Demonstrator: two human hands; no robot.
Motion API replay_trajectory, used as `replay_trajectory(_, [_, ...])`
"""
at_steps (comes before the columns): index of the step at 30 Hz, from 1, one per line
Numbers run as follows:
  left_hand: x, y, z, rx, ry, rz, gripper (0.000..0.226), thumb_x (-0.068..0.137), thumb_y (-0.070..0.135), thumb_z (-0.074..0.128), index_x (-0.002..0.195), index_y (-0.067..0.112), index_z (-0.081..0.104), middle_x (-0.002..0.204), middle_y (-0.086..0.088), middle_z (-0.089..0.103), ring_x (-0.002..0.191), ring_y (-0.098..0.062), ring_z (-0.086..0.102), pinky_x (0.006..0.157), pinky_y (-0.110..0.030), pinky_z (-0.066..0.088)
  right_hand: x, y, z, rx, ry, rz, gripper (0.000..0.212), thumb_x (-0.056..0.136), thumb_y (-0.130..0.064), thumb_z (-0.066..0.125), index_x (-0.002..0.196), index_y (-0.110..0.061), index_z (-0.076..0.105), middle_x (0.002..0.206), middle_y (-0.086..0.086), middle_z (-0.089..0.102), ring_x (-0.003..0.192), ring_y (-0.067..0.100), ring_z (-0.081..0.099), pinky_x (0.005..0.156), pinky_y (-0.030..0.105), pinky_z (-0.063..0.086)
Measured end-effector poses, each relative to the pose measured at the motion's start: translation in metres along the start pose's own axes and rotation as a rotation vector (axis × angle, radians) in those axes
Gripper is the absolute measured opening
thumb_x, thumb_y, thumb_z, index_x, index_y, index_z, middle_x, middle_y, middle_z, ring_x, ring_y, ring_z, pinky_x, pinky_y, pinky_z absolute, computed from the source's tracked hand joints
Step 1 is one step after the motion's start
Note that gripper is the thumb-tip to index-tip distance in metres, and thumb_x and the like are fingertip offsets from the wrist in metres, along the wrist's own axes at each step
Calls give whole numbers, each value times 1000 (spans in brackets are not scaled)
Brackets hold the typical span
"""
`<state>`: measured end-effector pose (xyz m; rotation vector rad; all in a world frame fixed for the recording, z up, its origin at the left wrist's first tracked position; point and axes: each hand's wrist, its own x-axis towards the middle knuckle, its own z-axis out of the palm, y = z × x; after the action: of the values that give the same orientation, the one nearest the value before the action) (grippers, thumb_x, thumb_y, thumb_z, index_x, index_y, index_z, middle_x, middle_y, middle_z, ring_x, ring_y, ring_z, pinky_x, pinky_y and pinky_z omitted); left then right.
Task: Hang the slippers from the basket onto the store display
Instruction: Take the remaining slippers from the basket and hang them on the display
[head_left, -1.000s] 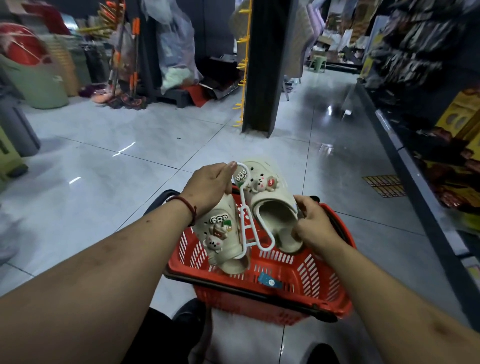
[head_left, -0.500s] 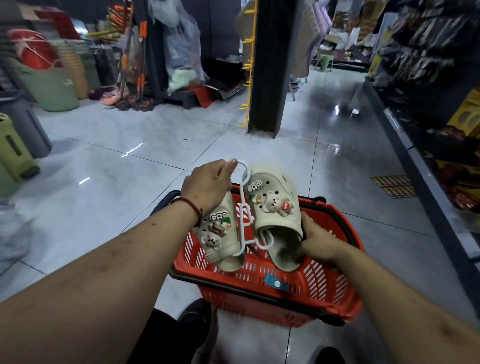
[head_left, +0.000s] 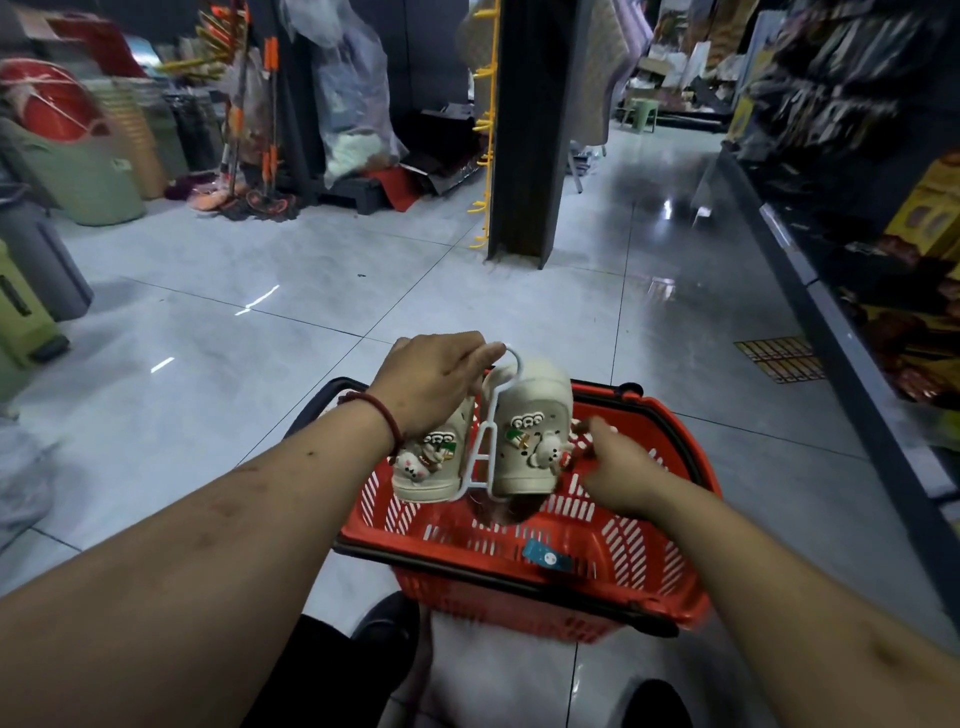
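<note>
Slippers (head_left: 527, 395): 2 cream clogs with cartoon charms, clipped side by side on 1 white plastic hanger (head_left: 514, 355), held in the air directly above the open top of the red basket (head_left: 675, 436). Long axis of each slipper runs near vertical, tilted slightly away from the camera at the top. Charm-covered uppers face the camera, and the rounded lower ends point down into the basket mouth. Which end is the toe cannot be confirmed. The hanger's hook points up and curls to the right.

Left hand (head_left: 431, 379): raised over the basket's far left rim, fingers pinching the hanger at the base of its hook and carrying the pair. A red cord bracelet (head_left: 382, 418) sits on that wrist.

Right hand (head_left: 623, 467): level with the lower half of the right-side slipper, fingertips against its outer edge near the charms. Motion blur hides the fingers, so it cannot be told whether they are grasping or only touching.

Basket: slotted walls, black handle (head_left: 324, 392) folded at the far left, blue tag (head_left: 545, 556) on the near wall.

Surroundings: grey tiled floor (head_left: 260, 312), dark pillar (head_left: 530, 130) carrying yellow hooks (head_left: 482, 130), stocked shelf (head_left: 841, 332) along the right, green bins (head_left: 83, 176) at left.
</note>
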<state>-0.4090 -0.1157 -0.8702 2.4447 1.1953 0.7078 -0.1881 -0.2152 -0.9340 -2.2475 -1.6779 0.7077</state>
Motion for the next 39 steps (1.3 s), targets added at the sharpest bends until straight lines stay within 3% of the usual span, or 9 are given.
replay_trajectory(3, [1,0,5,111,-10,101,49,100,58,37,73,21,55,66,10,63,72,-16,59,79,-42,46,-7,-19,-11,235,346,-178,40,91,-5,56,128,-22,56,117,-2,55,103,16,57,82,28,44])
replay_trajectory(5, [2,-1,8,125,-15,128,54,95,64,33,74,20,55,68,5,61,72,-20,57,75,-44,45,-13,-35,-16,279,441,-305,31,95,-17,58,125,-25,60,113,-7,50,88,5,51,79,24,43])
replay_trajectory(8, [4,-3,12,97,-35,136,53,93,70,30,69,28,50,69,7,56,68,-9,51,71,-38,38,-14,-49,-14,233,380,-383,28,96,-34,62,122,-25,64,111,-6,49,97,10,54,84,26,50])
replay_trajectory(10, [5,-2,15,71,-48,144,57,90,74,26,70,26,51,70,7,54,68,-3,49,70,-37,35,-9,-52,-11,192,390,-382,22,97,-33,61,114,-19,66,106,-2,50,101,17,53,88,34,50])
replay_trajectory(16, [3,2,19,64,-39,154,48,97,63,40,79,22,59,74,8,56,74,-13,53,76,-41,44,-8,-55,-22,79,522,-345,24,98,-34,59,96,-14,72,93,1,60,97,20,49,78,30,37])
replay_trajectory(24, [-3,28,7,164,-37,186,25,99,47,52,97,27,66,96,9,69,97,-20,63,91,-44,43,-30,-47,-47,-233,573,-418,32,97,-49,53,105,-26,74,111,-7,63,112,22,48,93,39,35])
replay_trajectory(29, [3,68,-14,98,3,184,15,97,39,58,93,29,69,91,11,69,97,-18,63,95,-46,43,-58,-47,-82,-137,561,-372,28,98,-49,53,92,-27,69,92,-6,66,96,21,59,88,41,41])
replay_trajectory(34, [2,117,-36,12,38,219,16,95,41,62,87,30,70,73,20,62,88,-13,60,96,-47,45,-99,-44,-118,-105,598,-344,28,98,-46,54,90,-22,68,88,-1,68,89,24,61,77,37,46])
replay_trajectory(39, [-10,161,-54,-30,28,253,32,87,54,56,89,26,72,77,17,68,82,-12,62,92,-49,48,-139,-36,-144,-64,615,-311,28,98,-49,52,78,-30,57,74,-7,60,81,24,59,78,39,44])
